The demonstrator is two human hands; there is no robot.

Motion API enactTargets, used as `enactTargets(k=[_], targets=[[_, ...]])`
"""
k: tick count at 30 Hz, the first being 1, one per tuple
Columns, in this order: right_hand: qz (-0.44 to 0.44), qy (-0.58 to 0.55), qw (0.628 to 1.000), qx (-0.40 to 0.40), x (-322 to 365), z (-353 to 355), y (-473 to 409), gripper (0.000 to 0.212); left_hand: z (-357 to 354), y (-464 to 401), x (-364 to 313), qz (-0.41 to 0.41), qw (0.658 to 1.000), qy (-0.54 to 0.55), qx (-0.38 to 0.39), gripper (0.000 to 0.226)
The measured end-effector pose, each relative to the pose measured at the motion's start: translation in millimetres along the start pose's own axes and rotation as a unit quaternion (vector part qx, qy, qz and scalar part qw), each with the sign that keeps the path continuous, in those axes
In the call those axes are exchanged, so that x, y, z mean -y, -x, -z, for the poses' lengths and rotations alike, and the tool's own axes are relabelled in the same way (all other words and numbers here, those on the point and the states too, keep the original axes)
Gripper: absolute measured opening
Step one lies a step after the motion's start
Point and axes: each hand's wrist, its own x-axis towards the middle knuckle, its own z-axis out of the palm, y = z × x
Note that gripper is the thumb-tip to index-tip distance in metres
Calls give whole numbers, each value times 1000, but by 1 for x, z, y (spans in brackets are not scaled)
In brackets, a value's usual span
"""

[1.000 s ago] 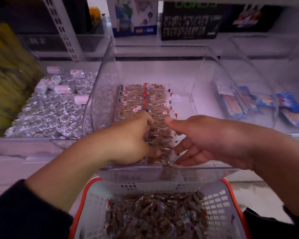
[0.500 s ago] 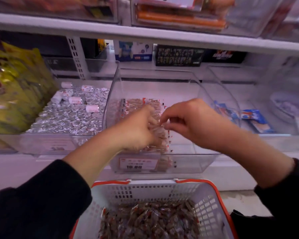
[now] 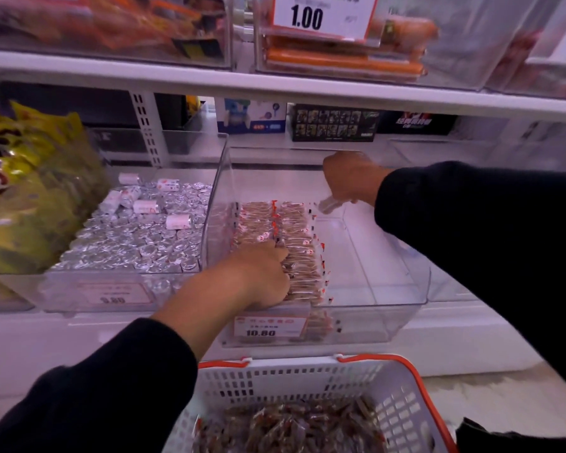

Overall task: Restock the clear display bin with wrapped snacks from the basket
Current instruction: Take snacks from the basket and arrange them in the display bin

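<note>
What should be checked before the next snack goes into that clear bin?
1. Free room in the bin: ok, its right side is bare.
2. Snacks in neat rows: ok.
3. Left hand steadying the rows: ok, it rests on them.
4. Right hand free: not ok, it grips a clear item near the bin's back.
5. Basket stocked: ok, wrapped snacks inside.

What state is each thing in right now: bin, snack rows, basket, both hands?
clear display bin: part filled, right side bare.
wrapped snacks: two neat rows on the bin's left side.
basket: below the bin, still holding loose snacks.
left hand: resting on the front of the rows.
right hand: curled round a small clear item at the bin's back; what it is, unclear.
</note>
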Motion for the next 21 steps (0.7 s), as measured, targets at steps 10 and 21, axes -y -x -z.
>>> enactTargets(k=[10,21], targets=[[43,143,989,4,9,-21,-10,17,0,2,0,0,1000,3,2,62],[64,65,996,25,8,-16,-5,29,-1,-2,3,-7,998,13,-53,46]])
